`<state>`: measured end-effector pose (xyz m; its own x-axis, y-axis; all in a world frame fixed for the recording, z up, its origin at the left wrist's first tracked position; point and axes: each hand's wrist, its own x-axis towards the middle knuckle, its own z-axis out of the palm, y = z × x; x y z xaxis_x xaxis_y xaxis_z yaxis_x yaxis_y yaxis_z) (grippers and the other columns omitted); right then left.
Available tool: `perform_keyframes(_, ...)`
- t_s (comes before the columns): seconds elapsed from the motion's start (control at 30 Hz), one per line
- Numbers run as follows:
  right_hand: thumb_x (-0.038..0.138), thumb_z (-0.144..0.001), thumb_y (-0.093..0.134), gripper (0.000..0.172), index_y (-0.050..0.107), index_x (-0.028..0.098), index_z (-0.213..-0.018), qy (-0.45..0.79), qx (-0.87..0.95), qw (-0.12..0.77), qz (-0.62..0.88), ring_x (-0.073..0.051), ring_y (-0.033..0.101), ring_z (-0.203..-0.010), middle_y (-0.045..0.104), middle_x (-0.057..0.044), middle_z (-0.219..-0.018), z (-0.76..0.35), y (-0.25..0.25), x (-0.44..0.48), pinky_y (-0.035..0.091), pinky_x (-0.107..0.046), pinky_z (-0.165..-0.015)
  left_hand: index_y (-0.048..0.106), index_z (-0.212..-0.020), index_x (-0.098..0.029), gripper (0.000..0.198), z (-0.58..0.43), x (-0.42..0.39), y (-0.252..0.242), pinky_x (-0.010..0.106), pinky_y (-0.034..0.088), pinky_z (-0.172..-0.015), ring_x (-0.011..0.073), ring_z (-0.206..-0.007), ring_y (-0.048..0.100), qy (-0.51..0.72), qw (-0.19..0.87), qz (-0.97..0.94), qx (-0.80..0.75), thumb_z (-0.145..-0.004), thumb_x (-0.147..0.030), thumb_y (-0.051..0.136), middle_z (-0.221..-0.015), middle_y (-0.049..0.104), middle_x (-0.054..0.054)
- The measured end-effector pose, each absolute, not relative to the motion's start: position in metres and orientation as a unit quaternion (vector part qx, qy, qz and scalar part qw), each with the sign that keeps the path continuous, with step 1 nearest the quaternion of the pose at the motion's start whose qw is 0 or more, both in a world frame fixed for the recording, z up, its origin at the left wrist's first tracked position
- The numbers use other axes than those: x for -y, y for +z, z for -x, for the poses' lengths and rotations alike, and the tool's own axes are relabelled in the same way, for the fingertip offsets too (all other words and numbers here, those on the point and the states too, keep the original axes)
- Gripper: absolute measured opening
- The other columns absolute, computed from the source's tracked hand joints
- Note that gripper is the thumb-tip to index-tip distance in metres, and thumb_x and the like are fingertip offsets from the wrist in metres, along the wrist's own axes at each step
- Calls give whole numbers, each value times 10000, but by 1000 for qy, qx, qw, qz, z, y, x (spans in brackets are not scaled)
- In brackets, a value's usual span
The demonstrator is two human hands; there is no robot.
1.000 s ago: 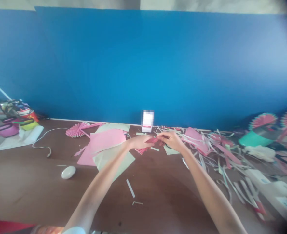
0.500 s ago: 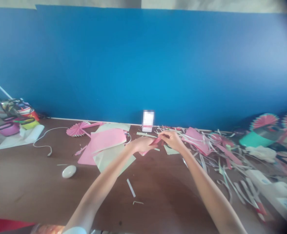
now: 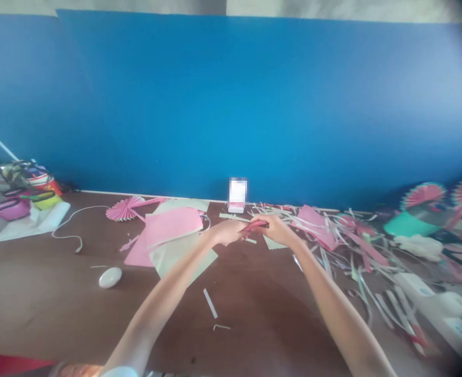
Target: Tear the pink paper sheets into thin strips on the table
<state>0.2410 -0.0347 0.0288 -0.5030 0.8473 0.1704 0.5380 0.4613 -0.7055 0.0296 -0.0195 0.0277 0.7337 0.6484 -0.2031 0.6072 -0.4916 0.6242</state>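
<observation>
Between my hands is a narrow piece of folded pink paper [image 3: 256, 224], held over the far middle of the brown table. My left hand [image 3: 231, 232] closes on its left end. At the other end, my right hand [image 3: 273, 228] pinches it between thumb and fingers. How the folds lie is partly hidden by my fingers. To the left of my left hand lie pink paper sheets [image 3: 174, 225] on pale green paper [image 3: 184, 259]. A pleated pink paper fan [image 3: 124, 209] rests behind them.
Paper strips [image 3: 327, 259] and pink scraps are strewn across the right side. A white computer mouse [image 3: 110, 277] sits at left, near a white cable [image 3: 68, 236]. A bright pixelated upright object [image 3: 238, 196] stands against the blue wall [image 3: 231, 104]. Green-and-pink fans [image 3: 423, 198] are at far right.
My right hand has tipped slightly and come closer to my left one. The pink paper now lies flatter between them. Both hands keep hold of it.
</observation>
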Motion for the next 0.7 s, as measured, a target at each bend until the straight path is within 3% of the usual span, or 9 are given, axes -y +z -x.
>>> perform_keyframes(0.07,375,-832,548,224,664,219,-942,295,813,263,427,-194,617,-760,706,-40,-893,-240,28,35,466,-313,-720,528,-1152,-231,465,-30,20,28,231,393,-514,113,-516,545,18,366,-853,-371,-914,-547,283,-984,648,51)
perform_keyframes(0.4,340,-828,538,212,674,195,-903,276,830,253,415,-182,605,-755,694,-37,-850,-241,32,35,450,-297,-731,595,-1051,-207,564,-32,19,26,217,423,-678,154,-776,627,40,344,-863,-367,-918,-585,199,-953,673,44)
perform_keyframes(0.7,373,-850,501,261,681,200,-924,297,823,231,425,-171,617,-646,692,-27,-731,-243,35,38,449,-287,-672,610,-970,-208,489,-28,13,19,213,412,-711,144,-777,633,77,358,-863,-348,-919,-561,275,-871,685,25)
